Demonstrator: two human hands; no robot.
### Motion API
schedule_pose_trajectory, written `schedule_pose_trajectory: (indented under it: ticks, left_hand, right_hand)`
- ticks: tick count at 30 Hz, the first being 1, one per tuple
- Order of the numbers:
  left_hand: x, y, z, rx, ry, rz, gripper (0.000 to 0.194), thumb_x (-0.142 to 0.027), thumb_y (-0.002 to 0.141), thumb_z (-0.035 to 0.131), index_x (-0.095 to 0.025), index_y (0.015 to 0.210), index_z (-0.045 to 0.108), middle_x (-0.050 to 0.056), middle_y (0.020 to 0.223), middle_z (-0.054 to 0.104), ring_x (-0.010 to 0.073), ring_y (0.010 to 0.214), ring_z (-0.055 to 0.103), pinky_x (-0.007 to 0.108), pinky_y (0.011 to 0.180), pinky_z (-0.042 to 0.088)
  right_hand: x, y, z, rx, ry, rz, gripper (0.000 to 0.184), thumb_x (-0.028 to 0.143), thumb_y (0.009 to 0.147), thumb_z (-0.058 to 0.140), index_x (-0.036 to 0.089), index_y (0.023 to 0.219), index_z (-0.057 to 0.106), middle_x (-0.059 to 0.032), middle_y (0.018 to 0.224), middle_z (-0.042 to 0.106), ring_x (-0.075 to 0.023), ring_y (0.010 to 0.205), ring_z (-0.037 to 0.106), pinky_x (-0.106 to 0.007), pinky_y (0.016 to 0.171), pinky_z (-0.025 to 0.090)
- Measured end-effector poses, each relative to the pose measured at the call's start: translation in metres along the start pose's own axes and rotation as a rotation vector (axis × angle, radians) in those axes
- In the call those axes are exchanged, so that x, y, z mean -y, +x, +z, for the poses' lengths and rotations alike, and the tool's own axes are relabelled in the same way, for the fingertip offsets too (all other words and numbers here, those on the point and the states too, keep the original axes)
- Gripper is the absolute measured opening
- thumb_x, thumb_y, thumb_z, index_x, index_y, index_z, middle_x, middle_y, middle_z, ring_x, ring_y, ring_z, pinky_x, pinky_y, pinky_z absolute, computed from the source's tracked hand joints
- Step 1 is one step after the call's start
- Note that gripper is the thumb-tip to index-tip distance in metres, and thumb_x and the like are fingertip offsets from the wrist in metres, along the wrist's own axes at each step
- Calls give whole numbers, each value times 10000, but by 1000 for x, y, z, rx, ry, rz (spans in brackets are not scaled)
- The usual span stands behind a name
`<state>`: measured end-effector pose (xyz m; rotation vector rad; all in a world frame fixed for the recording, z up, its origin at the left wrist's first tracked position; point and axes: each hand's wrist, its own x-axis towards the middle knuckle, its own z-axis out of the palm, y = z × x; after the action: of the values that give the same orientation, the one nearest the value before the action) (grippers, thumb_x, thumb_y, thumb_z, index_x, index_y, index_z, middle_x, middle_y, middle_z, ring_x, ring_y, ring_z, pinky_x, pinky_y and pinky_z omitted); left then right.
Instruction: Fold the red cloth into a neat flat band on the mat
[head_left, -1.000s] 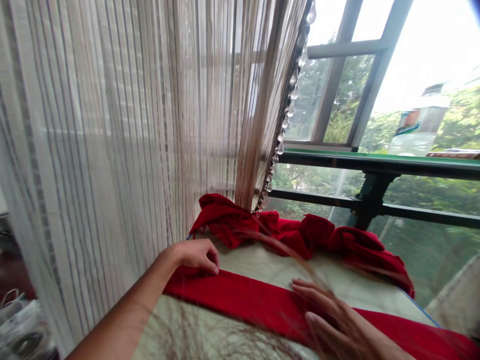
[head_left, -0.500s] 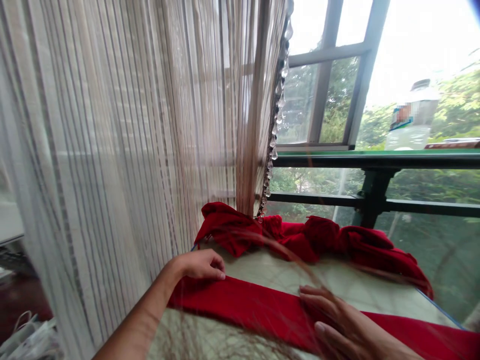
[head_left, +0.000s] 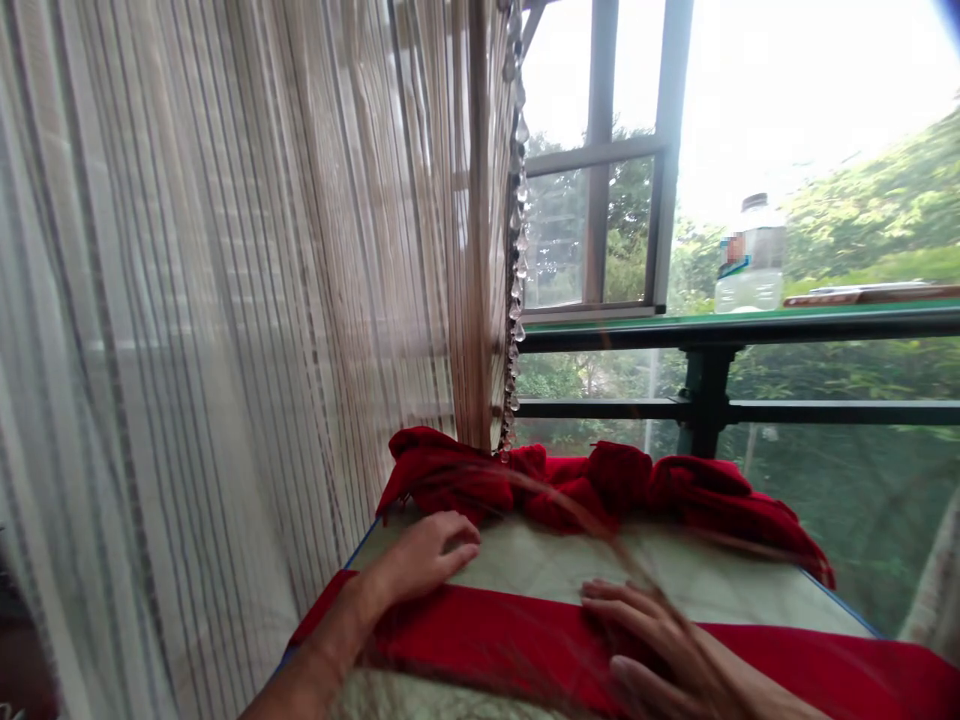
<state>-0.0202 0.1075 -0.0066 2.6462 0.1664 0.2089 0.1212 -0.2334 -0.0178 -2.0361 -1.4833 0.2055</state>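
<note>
A long strip of folded red cloth (head_left: 510,635) lies across the pale green tabletop (head_left: 705,560). My left hand (head_left: 431,550) is over the strip's far edge toward its left part, fingers loosely bent and a gap between thumb and forefinger, with nothing seen in it. Resting on the strip farther right is my right hand (head_left: 652,640), its fingers stretched out and thumb apart. Along the table's back edge sits a bunched heap of red cloth (head_left: 570,490). Loose strands of hair cross the view in front of the cloth.
A striped sheer curtain (head_left: 225,300) with a bead trim (head_left: 517,240) hangs at the left, close to the table. Behind the table runs a dark railing (head_left: 622,335) with a green ledge. A plastic bottle (head_left: 750,265) stands on it, before an open window (head_left: 592,230).
My left hand has shifted right along the strip, and its thumb and forefinger have parted. My right hand stays flat on the cloth. The whole view has turned slightly right.
</note>
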Motion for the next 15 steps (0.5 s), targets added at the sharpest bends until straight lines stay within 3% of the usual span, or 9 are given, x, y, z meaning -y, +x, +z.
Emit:
schedule_pose_trajectory:
  ticks: [4,6,9,12,15]
  left_hand:
    - [-25,-3,33,83,34,76,640,-573,1031,527,-282,1600,547,80,1656,541,314,1539,476,390,1318,318]
    - [-32,-6,45,130,62,75,685,-595,1039,501,-295,1654,488,66,1735,422,345,1623,333,454,1370,191]
    - [-36,-9,52,184,90,40,724,-595,1058,442,-270,1703,402,64,1785,282,376,1667,168,571,1375,67]
    - [-30,-6,44,201,52,14,712,-605,1078,394,-245,1691,427,85,1775,310,376,1664,178,595,1363,93]
    - [-15,-1,29,118,-3,-11,656,-601,1105,351,-256,1638,516,98,1716,449,348,1617,345,553,1338,225]
  right_hand:
    - [3,-7,-8,-29,31,-16,516,522,973,519,423,1451,685,-26,1549,642,-301,1468,573,-462,1221,503]
    - [4,-10,-10,-49,36,-40,513,542,986,507,443,1463,669,-20,1564,625,-300,1470,570,-467,1224,497]
    - [-6,-7,-1,-27,23,-34,565,577,983,521,376,1494,655,-44,1605,577,-327,1492,546,-486,1267,427]
    - [-28,1,16,-31,-21,7,610,591,952,586,328,1498,654,-62,1631,538,-360,1520,505,-501,1304,345]
    - [-49,6,26,-14,-26,-16,619,619,944,612,376,1513,626,-43,1645,520,-364,1530,484,-507,1303,325]
